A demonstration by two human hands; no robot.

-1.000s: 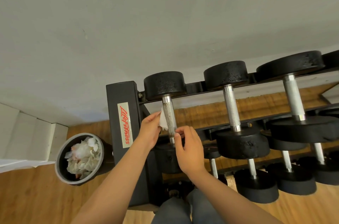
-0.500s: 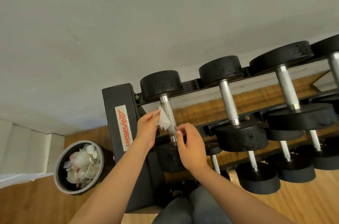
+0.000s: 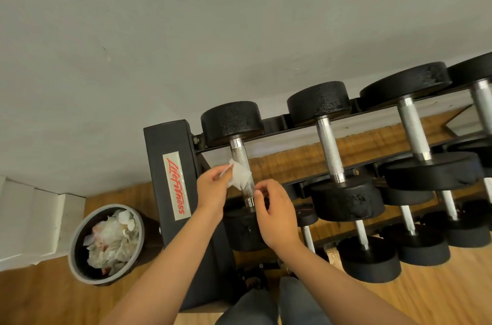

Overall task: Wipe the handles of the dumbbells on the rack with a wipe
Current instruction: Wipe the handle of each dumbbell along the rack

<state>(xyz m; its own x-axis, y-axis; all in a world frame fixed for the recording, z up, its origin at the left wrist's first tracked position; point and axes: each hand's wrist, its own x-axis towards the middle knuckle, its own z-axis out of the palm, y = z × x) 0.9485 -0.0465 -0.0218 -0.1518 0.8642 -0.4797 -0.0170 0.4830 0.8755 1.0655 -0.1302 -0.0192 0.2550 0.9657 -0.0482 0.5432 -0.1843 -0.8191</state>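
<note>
The left hand (image 3: 211, 189) was pinched on the wipe (image 3: 239, 178), held against the near half of the handle (image 3: 241, 158), which pointed away toward the wall (image 3: 186, 32).

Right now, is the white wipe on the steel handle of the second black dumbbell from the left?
No, the left hand holds the crumpled white wipe against the leftmost black dumbbell's steel handle.

Gym, prob. small — rack (image 3: 165, 143) labelled "LifeFitness" w/ black dumbbells (image 3: 318, 103), wood floor (image 3: 439, 298).
</note>
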